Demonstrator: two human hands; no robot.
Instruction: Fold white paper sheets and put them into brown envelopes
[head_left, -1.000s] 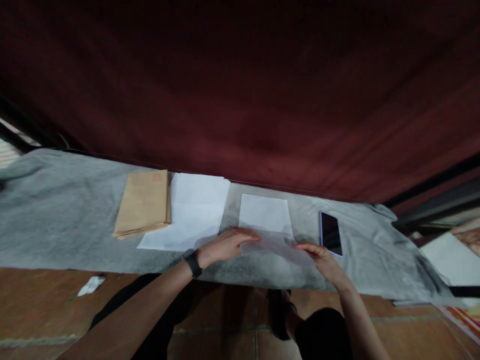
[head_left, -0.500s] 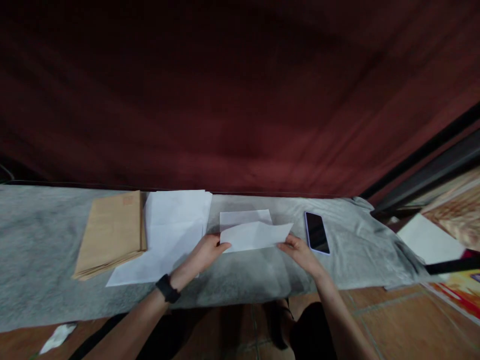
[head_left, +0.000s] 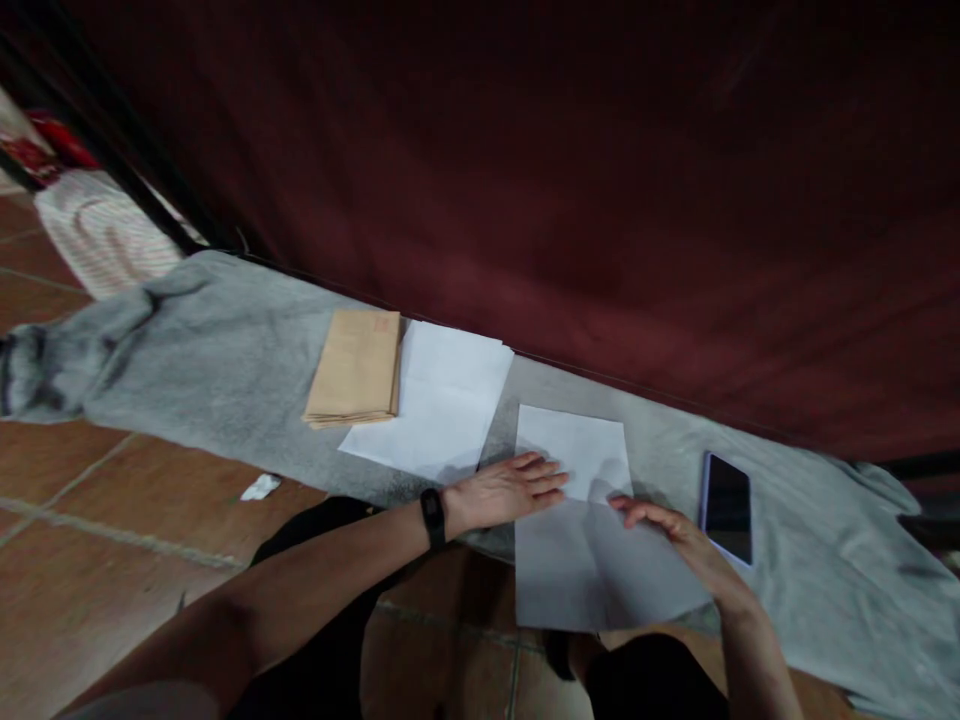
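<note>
An unfolded white sheet of paper lies on the grey cloth with a crease across its middle. Its lower half reaches past the cloth's front edge. My left hand rests flat on the sheet near the crease, fingers stretched out, a black band on the wrist. On the right side of the sheet, my right hand touches the paper near the crease with loosely bent fingers, gripping nothing that I can see. A stack of white paper lies left of the sheet, partly under several brown envelopes.
A phone with a pale purple edge lies right of my right hand. Behind the cloth hangs a dark red curtain. A crumpled white scrap is on the tiled floor. A striped bag stands at far left.
The folded sheet held between both hands is now opened out and lower. My left hand has gone from pinching its edge to lying flat on it. The view has turned left.
</note>
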